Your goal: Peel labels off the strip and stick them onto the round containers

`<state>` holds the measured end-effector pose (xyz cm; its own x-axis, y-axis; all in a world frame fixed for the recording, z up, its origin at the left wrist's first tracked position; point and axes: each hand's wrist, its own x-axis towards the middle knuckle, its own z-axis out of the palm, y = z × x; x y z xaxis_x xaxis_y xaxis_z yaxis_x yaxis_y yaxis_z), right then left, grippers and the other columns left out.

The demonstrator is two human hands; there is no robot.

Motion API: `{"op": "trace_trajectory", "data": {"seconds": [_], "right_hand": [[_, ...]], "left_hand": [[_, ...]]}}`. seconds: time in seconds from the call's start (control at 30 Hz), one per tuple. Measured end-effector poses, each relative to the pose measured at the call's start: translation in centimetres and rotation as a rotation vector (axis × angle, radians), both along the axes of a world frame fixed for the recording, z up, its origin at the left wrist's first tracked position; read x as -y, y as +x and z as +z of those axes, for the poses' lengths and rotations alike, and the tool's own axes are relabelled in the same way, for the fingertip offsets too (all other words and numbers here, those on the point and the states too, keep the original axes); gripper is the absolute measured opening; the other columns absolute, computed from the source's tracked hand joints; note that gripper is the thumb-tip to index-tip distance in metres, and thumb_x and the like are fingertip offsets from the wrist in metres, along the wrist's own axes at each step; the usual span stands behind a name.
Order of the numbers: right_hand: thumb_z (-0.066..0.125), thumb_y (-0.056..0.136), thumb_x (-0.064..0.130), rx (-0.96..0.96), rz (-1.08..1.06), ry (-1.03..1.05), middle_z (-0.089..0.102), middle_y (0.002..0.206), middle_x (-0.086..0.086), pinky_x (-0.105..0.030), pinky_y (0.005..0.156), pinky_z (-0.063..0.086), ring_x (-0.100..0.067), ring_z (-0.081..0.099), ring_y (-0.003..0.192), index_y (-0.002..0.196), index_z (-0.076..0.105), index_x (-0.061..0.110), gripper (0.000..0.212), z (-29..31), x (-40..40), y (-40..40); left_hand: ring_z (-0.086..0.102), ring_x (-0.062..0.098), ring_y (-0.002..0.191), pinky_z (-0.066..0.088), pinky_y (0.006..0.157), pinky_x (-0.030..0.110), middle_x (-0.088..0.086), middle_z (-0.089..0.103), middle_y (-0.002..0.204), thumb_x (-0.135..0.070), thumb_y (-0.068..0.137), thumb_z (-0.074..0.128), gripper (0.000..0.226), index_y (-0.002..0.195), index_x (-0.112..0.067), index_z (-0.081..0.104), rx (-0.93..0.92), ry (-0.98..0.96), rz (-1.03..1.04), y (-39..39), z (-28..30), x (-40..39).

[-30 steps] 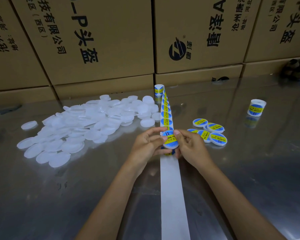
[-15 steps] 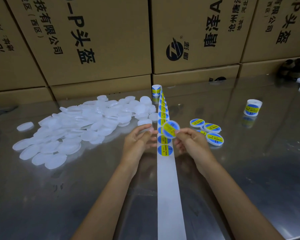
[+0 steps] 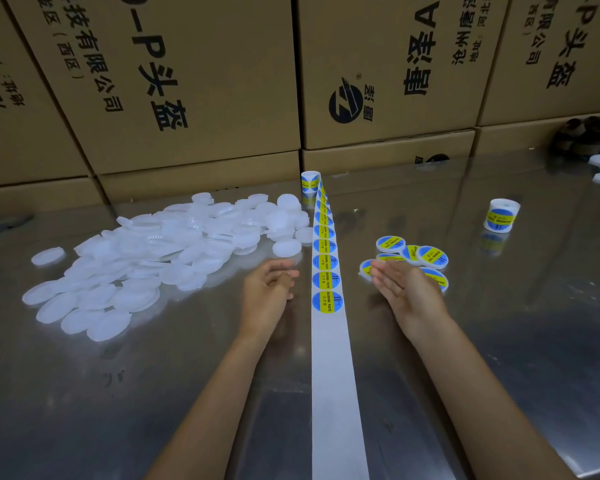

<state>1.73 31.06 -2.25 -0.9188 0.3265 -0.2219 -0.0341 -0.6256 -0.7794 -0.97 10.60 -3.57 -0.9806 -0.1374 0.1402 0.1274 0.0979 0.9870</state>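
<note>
Risk: a label pulled off the strip (image 3: 326, 258) at an angle may fold onto itself or land off-centre, because the liner lies loose on the counter (image 3: 499, 341). Left hand (image 3: 269, 292) and right hand (image 3: 404, 289) are relaxed and apparently empty. Labels are round, blue with a yellow band. Blank white containers (image 3: 146, 265) are heaped left of the strip; labelled containers (image 3: 416, 254) lie right, partly behind the right hand.
</note>
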Motion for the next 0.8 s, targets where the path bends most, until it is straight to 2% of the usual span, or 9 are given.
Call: {"op": "trace_trajectory", "data": {"seconds": [0.13,0.23,0.3,0.33,0.4,0.5,0.57,0.7,0.8], "right_hand": [[0.047,0.098,0.004,0.052,-0.007,0.205,0.071,0.099,-0.018,-0.026,0.076,0.057,-0.025,0.069,0.088,0.104,0.063,0.0,0.017,0.0,1.0,-0.2],[0.05,0.096,0.004,0.042,-0.022,0.505,0.071,0.092,-0.017,-0.025,0.069,0.055,-0.021,0.065,0.078,0.099,0.066,0.002,0.016,-0.6,2.2,-0.6],[0.053,0.094,0.005,-0.007,-0.032,0.73,0.072,0.091,-0.012,-0.028,0.075,0.054,-0.02,0.066,0.081,0.096,0.066,0.006,0.014,-1.1,3.0,-1.0],[0.054,0.093,0.005,-0.039,-0.04,0.834,0.072,0.091,-0.009,-0.024,0.076,0.053,-0.018,0.066,0.083,0.095,0.067,0.007,0.013,-1.3,3.4,-1.2],[0.057,0.091,0.005,-0.089,-0.05,0.992,0.07,0.085,-0.002,-0.009,0.067,0.046,-0.003,0.062,0.075,0.091,0.067,0.01,0.011,-1.7,3.9,-1.5],[0.058,0.092,0.009,-0.112,-0.03,1.086,0.064,0.077,0.008,-0.004,0.061,0.042,0.01,0.058,0.068,0.087,0.064,0.017,0.011,-2.1,4.0,-2.0],[0.058,0.093,0.01,-0.118,-0.014,1.115,0.064,0.077,0.011,-0.006,0.064,0.044,0.008,0.058,0.069,0.087,0.063,0.019,0.012,-2.3,4.0,-2.4],[0.057,0.093,0.012,-0.115,0.005,1.139,0.065,0.077,0.01,-0.02,0.072,0.049,0.001,0.059,0.072,0.088,0.064,0.019,0.011,-2.5,4.0,-2.6],[0.058,0.093,0.011,-0.107,0.015,1.131,0.066,0.079,0.005,-0.024,0.073,0.05,-0.003,0.059,0.072,0.09,0.066,0.017,0.01,-2.5,3.9,-2.6]], "left_hand": [[0.065,0.015,0.099,0.054,0.092,0.035,0.0,0.071,0.104,0.003,0.092,0.051,0.029,0.108,-0.012,0.069,-0.069,-0.243,0.134,-1.2,-0.5,0.7],[0.063,0.022,0.109,0.049,0.094,0.032,0.007,0.068,0.118,-0.006,0.096,0.052,0.029,0.123,-0.009,0.063,-0.048,-0.406,0.145,-3.0,-0.8,1.0],[0.06,0.028,0.114,0.048,0.099,0.038,0.013,0.063,0.126,-0.013,0.099,0.054,0.03,0.128,-0.008,0.059,-0.03,-0.483,0.147,-4.5,-0.9,0.8],[0.058,0.03,0.118,0.046,0.101,0.04,0.014,0.06,0.129,-0.017,0.098,0.056,0.032,0.129,-0.008,0.058,-0.039,-0.518,0.148,-5.2,-0.8,0.5],[0.05,0.029,0.127,0.04,0.105,0.039,0.013,0.052,0.136,-0.025,0.096,0.063,0.039,0.131,-0.01,0.057,-0.085,-0.616,0.127,-6.3,-0.8,0.0],[0.041,0.03,0.131,0.037,0.11,0.042,0.013,0.046,0.141,-0.032,0.094,0.065,0.046,0.135,-0.013,0.058,-0.129,-0.855,0.092,-7.9,-0.9,-0.5],[0.042,0.032,0.127,0.038,0.107,0.045,0.015,0.048,0.136,-0.027,0.095,0.062,0.039,0.131,-0.012,0.064,-0.157,-0.972,0.075,-8.7,-1.1,-0.5],[0.045,0.033,0.119,0.041,0.1,0.043,0.017,0.054,0.126,-0.014,0.097,0.059,0.024,0.115,-0.008,0.074,-0.267,-1.005,0.096,-9.0,-1.2,-0.2],[0.051,0.031,0.113,0.041,0.095,0.036,0.016,0.064,0.116,-0.009,0.097,0.056,0.021,0.105,-0.001,0.074,-0.374,-0.921,0.116,-8.4,-1.2,-0.3]]}}
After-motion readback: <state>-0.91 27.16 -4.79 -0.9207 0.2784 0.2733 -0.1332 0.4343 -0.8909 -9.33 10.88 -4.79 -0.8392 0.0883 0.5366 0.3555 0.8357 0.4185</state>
